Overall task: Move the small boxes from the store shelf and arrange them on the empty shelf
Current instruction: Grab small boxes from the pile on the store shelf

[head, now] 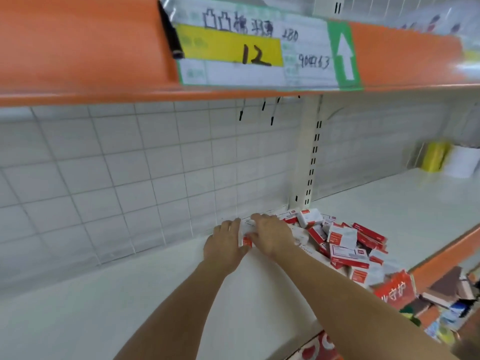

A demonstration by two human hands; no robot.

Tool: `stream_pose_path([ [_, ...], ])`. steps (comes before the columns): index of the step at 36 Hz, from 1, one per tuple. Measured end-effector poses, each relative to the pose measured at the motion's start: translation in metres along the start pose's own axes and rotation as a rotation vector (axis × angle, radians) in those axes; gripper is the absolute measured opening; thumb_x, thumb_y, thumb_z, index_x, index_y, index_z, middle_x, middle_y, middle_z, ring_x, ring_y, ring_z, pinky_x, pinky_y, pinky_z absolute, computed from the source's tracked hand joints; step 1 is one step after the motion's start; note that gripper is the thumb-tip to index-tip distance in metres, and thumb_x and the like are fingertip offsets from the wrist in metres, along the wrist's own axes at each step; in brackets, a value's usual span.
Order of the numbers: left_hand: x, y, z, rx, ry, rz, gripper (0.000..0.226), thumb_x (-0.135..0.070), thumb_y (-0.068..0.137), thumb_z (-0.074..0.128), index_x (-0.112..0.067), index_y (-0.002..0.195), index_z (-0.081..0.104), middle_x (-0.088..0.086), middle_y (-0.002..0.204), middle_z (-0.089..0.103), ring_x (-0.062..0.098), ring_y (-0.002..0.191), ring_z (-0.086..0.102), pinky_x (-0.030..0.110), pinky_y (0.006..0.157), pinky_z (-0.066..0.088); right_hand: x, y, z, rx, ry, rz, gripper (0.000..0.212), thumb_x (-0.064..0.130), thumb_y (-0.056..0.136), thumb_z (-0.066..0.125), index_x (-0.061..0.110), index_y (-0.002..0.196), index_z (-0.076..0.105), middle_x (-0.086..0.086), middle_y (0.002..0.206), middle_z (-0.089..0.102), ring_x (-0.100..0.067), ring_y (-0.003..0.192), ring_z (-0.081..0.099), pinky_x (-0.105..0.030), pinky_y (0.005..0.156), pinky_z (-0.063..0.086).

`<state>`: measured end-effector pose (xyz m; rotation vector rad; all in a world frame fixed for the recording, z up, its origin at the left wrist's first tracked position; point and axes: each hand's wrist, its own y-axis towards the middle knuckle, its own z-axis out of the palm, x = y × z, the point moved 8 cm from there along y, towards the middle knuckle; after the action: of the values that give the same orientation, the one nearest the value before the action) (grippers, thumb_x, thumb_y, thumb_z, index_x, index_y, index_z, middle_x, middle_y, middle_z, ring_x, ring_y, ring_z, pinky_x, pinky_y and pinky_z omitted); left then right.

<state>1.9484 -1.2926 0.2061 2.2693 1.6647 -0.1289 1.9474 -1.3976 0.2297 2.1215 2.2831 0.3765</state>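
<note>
Here, both hands' fingers around one small box beside the heap of boxes on the shelf.

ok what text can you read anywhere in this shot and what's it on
"12": yellow band of the shelf label.
"180": handwritten on that label, after characters I cannot read reliably.
"守护": red shelf-edge sign.
Small boxes: print too blurred to read.

Both forearms bare, no sleeves; left hand & right hand ungloved, no rings/watch.
</note>
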Motion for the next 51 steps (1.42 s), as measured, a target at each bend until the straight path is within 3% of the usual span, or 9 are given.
stream_pose_path([
  [6,-0.004,0.010,0.008,-0.021,-0.091,0.032,0.085,-0.047,0.089,0.061,-0.021,0.153,0.011,-0.001,0.151,0.030,0.019,0.137,0.029,0.031,0.106,0.034,-0.002,0.004,-0.001,-0.026,-0.016,-0.002,0.039,0.021,0.095,0.048,0.012,0.133,0.045,-0.011,0.126,0.055,-0.027,0.115,0.051,-0.036,0.092,0.043],
  [10,-0.009,0.012,0.015,0.012,-0.121,0.051,0.090,-0.051,0.087,0.061,-0.020,0.153,0.008,-0.002,0.152,0.029,0.018,0.139,0.027,0.030,0.107,0.031,-0.014,0.000,-0.008,-0.063,-0.088,0.019,0.036,0.022,0.096,0.043,0.011,0.130,0.046,-0.010,0.124,0.054,-0.026,0.111,0.053,-0.033,0.086,0.043],
  [13,-0.015,0.015,0.021,0.031,-0.101,0.068,0.081,-0.048,0.090,0.057,-0.017,0.152,0.014,-0.001,0.152,0.031,0.018,0.139,0.027,0.029,0.108,0.028,-0.026,-0.008,-0.008,-0.037,-0.082,0.049,0.036,0.022,0.095,0.041,0.012,0.130,0.045,-0.009,0.124,0.051,-0.027,0.112,0.053,-0.032,0.077,0.042],
  [20,-0.032,0.022,0.029,0.027,0.010,0.112,0.049,-0.035,0.098,0.047,-0.019,0.143,0.035,-0.002,0.143,0.041,0.018,0.133,0.033,0.027,0.103,0.032,-0.034,-0.016,-0.001,-0.018,-0.103,0.020,0.035,0.022,0.098,0.040,0.014,0.132,0.045,-0.006,0.131,0.051,-0.024,0.124,0.043,-0.035,0.091,0.043],
  [24,-0.028,0.022,0.027,0.048,-0.005,0.040,0.045,-0.032,0.097,0.051,-0.022,0.140,0.038,-0.002,0.138,0.042,0.017,0.129,0.035,0.030,0.094,0.039,-0.037,-0.015,-0.002,-0.023,-0.099,0.001,0.033,0.017,0.098,0.040,0.018,0.130,0.047,-0.006,0.128,0.055,-0.024,0.121,0.045,-0.035,0.095,0.040],
  [27,-0.026,0.018,0.024,0.059,-0.015,-0.004,0.042,-0.030,0.097,0.053,-0.023,0.136,0.040,-0.002,0.135,0.043,0.017,0.127,0.037,0.032,0.090,0.040,-0.032,-0.014,-0.004,-0.031,-0.146,-0.061,0.032,0.025,0.097,0.041,0.019,0.128,0.048,-0.005,0.127,0.056,-0.024,0.120,0.046,-0.036,0.102,0.031],
  [34,-0.013,-0.009,0.008,0.034,0.028,-0.127,0.037,-0.025,0.096,0.054,-0.017,0.130,0.041,0.001,0.130,0.048,0.021,0.121,0.041,0.033,0.085,0.042,-0.005,-0.022,-0.001,0.003,0.028,-0.228,0.042,0.025,0.095,0.042,0.015,0.135,0.041,-0.010,0.129,0.046,-0.027,0.112,0.051,-0.033,0.082,0.042],
  [40,0.005,-0.049,-0.011,0.020,0.068,-0.270,0.037,-0.022,0.096,0.051,-0.017,0.131,0.041,0.004,0.125,0.049,0.023,0.117,0.043,0.033,0.080,0.041,0.012,-0.039,0.000,-0.017,0.084,-0.301,0.037,0.021,0.097,0.038,0.018,0.132,0.046,-0.008,0.124,0.046,-0.028,0.104,0.054,-0.031,0.074,0.039],
  [51,0.049,-0.160,-0.058,-0.032,0.177,-0.557,0.036,-0.019,0.098,0.046,-0.018,0.134,0.045,0.006,0.126,0.048,0.025,0.119,0.042,0.034,0.077,0.042,0.089,-0.081,0.007,0.115,0.192,-0.568,0.042,0.024,0.101,0.042,0.018,0.142,0.038,-0.008,0.131,0.043,-0.029,0.108,0.054,-0.034,0.086,0.043],
])
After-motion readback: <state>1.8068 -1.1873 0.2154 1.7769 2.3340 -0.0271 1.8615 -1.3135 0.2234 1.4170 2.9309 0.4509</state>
